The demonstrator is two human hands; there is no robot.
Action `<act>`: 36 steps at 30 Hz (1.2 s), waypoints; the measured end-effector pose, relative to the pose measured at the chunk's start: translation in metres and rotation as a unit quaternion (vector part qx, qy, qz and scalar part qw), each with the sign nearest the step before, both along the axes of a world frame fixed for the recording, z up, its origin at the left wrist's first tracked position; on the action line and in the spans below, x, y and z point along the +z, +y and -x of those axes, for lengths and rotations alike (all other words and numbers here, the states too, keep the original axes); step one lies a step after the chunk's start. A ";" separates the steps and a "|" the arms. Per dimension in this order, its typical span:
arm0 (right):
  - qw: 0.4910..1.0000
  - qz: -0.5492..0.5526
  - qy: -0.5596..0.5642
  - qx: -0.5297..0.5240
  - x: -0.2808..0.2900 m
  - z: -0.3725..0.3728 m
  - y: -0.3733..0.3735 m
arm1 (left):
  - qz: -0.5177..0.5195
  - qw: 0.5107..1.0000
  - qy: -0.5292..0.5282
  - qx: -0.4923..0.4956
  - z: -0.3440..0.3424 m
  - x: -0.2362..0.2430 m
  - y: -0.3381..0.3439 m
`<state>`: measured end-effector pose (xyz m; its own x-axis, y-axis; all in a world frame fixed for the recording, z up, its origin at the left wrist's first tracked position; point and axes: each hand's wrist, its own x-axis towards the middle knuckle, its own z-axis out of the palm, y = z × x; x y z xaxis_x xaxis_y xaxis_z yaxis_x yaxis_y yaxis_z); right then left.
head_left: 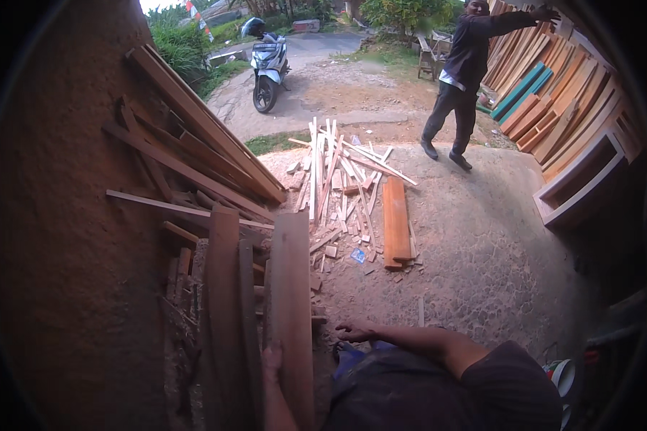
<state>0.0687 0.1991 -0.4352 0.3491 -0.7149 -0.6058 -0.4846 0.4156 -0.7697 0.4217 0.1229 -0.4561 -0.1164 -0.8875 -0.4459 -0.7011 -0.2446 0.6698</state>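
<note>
A long, wide wooden plank (292, 287) lies lengthwise in front of me at the lower left, on top of other boards. My left hand (272, 361) is at its left edge and closed on it, the fingertips partly lost in shadow. Held in front of my body, my right hand (356, 330) is empty, its fingers loosely stretched out toward the plank's right side. Another reddish-brown board (223, 280) leans close by on the left, with a narrower board (249, 323) between the two.
Scrap strips and offcuts (338, 172) litter the ground ahead, beside an orange-brown board stack (395, 223). Long timbers (201, 122) lean on the left wall. A person (461, 72) stands at the far right with an arm outstretched, near leaning boards (553, 93). A motorbike (269, 68) is parked beyond.
</note>
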 end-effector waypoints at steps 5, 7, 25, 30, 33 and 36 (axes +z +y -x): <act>0.989 -0.103 -0.069 -0.081 0.016 -0.031 -0.016 | -0.030 0.999 -0.030 0.009 0.011 0.042 0.003; 0.985 -0.100 -0.080 -0.118 0.028 -0.043 -0.018 | -0.087 0.994 -0.064 0.016 0.011 0.053 0.001; 0.916 0.356 0.098 0.155 0.060 -0.108 -0.050 | 0.092 0.993 -0.030 0.066 -0.083 0.091 -0.026; 0.953 0.262 0.135 -0.065 0.063 -0.083 -0.081 | -0.007 0.998 -0.032 0.058 -0.042 0.116 -0.014; 0.928 0.247 0.216 -0.178 0.050 -0.031 -0.117 | -0.034 0.998 -0.009 0.052 -0.009 0.130 -0.008; 0.909 0.285 0.263 -0.153 0.058 -0.008 -0.164 | 0.055 0.997 -0.029 0.039 -0.006 0.118 -0.001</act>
